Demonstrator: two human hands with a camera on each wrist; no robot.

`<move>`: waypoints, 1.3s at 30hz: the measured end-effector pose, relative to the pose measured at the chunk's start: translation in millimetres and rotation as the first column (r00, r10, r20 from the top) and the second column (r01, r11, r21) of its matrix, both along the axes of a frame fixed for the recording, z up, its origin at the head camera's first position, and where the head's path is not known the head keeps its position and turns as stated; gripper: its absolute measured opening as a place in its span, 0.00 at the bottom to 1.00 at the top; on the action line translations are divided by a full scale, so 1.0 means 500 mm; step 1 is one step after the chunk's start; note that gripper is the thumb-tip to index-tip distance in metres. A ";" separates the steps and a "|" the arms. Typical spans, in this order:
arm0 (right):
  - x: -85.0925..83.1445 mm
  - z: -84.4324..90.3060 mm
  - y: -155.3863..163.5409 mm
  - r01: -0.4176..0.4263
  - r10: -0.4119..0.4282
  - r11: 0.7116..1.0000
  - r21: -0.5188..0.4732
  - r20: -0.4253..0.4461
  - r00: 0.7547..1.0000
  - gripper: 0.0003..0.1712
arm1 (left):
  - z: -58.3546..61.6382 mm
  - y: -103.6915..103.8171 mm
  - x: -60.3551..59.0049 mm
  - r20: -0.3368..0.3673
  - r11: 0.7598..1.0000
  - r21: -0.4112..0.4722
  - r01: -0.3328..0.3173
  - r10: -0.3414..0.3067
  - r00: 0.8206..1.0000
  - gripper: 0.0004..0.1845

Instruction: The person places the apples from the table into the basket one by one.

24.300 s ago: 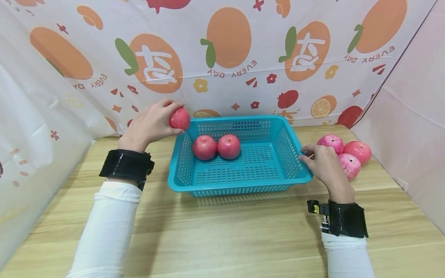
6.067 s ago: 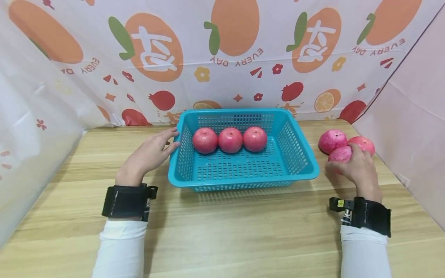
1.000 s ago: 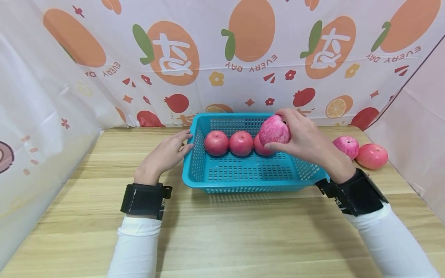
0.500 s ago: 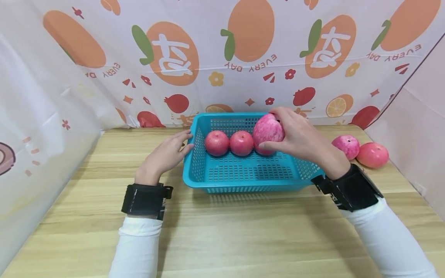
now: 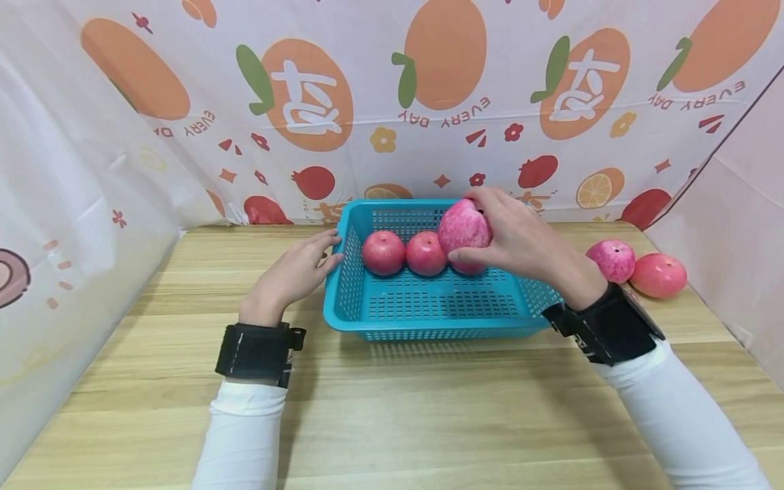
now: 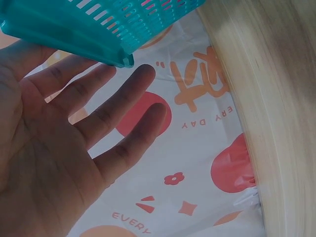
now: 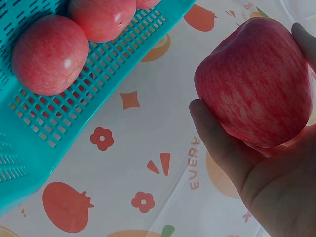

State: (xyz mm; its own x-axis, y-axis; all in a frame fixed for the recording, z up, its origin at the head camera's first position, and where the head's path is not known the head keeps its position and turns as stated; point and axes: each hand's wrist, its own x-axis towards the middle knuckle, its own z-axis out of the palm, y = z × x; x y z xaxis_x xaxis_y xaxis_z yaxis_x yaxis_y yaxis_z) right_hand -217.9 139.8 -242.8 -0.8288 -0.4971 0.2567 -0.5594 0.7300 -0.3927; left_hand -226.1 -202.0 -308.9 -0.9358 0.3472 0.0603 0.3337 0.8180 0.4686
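Note:
My right hand point(image 5: 520, 238) grips a streaked pink-red apple point(image 5: 463, 226) above the blue-green plastic basket point(image 5: 429, 327). In the right wrist view the thumb and fingers hold the streaked apple point(image 7: 256, 81) from its sides, apart from the basket rim point(image 7: 74, 143). Three smoother red apples stand in a row inside: a left one point(image 5: 384, 252), a middle one point(image 5: 426, 254) and a right one point(image 5: 468, 265), which the held apple partly hides. At the basket's left rim rests my left hand point(image 5: 288, 275); its fingers point(image 6: 116, 111) look loosely spread in the left wrist view.
Right of the basket, a streaked pink apple point(image 5: 612, 260) and a smoother red apple point(image 5: 658, 275) sit side by side on the wooden table point(image 5: 416, 408). A fruit-print cloth point(image 5: 367, 88) hangs close behind the basket.
Earlier, my left hand held an apple over a basket with two inside; later three sat there. My right hand has since lifted a streaked apple from the right group and drifted left over the basket.

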 end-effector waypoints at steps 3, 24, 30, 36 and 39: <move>-0.002 0.001 -0.005 -0.016 0.016 1.000 -0.002 0.000 1.000 0.45 | 0.001 0.001 -0.001 -0.002 1.000 0.002 0.002 -0.002 1.000 0.27; -0.016 0.003 -0.039 -0.046 0.046 0.999 0.023 0.009 0.999 0.44 | 0.000 -0.001 -0.001 0.019 1.000 0.022 0.001 -0.002 1.000 0.28; -0.017 0.002 -0.054 -0.076 0.075 0.996 0.044 0.021 0.997 0.44 | -0.001 -0.003 0.000 0.012 1.000 0.026 0.005 -0.005 1.000 0.28; -0.019 -0.007 -0.069 -0.111 0.110 0.990 0.091 0.018 0.994 0.45 | -0.001 -0.004 0.001 0.019 1.000 0.028 0.003 -0.004 1.000 0.28; -0.020 -0.012 -0.074 -0.121 0.120 0.986 0.115 0.016 0.993 0.45 | -0.001 -0.004 0.001 0.020 1.000 0.027 0.004 -0.004 1.000 0.28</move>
